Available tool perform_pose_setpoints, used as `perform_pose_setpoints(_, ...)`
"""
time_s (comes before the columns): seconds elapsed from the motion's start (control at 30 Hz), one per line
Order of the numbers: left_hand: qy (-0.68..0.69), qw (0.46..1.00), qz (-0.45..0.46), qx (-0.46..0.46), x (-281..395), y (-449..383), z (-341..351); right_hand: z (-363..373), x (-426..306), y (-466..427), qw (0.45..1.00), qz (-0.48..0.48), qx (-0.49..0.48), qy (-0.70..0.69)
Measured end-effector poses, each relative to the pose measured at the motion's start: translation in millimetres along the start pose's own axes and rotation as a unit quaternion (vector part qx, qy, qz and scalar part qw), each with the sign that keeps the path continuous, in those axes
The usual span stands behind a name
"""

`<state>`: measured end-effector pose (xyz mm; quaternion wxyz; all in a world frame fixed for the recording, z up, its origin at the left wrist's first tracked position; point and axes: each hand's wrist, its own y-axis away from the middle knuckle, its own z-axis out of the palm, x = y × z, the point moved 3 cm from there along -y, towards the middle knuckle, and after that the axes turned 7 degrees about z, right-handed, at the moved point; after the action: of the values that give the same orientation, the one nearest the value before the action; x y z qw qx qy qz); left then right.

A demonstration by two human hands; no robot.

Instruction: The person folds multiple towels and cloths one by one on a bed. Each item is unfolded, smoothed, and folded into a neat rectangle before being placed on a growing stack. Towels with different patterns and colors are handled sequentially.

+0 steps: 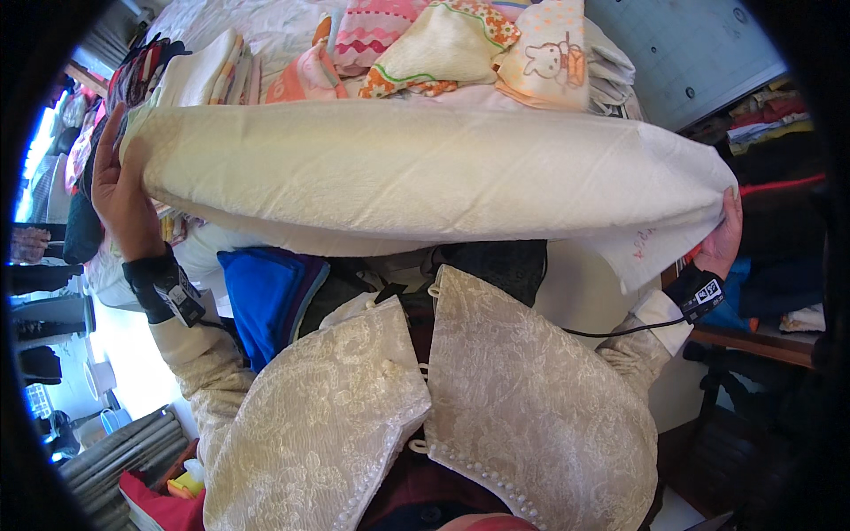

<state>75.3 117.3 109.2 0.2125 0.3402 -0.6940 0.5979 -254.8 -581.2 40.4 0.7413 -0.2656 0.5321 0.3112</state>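
A long cream-white towel (398,172) is stretched sideways in front of me between my two hands, doubled over lengthwise. My left hand (126,186) grips its left end, with the fingers pointing up along the edge. At the opposite end, my right hand (722,232) pinches the towel's corner. Below that hand a loose flap hangs down and bears red writing. The towel hides the near part of the bed and whatever lies right behind it.
Beyond the towel, several folded towels (441,50) lie on a bed with a pale floral sheet (226,16). Folded blue cloths (265,299) rest near my lap on the left. Shelves of clothes (770,119) stand to the right. A black cable (624,330) runs from my right wrist.
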Motion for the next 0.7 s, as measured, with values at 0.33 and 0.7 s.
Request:
perform_pose_setpoints(0.33, -0.107, 0.991, -0.021, -0.082, -24.1, 1.4, -8.7, -7.8, 13.6, 7.2, 0.990, 0.012, -0.102, 0.096)
perform_pose_setpoints(0.7, -0.124, 0.989, -0.048, -0.058, -9.5, -0.5, -26.0, -49.3, -3.2, 11.8, 0.974, -0.062, -0.216, -0.017)
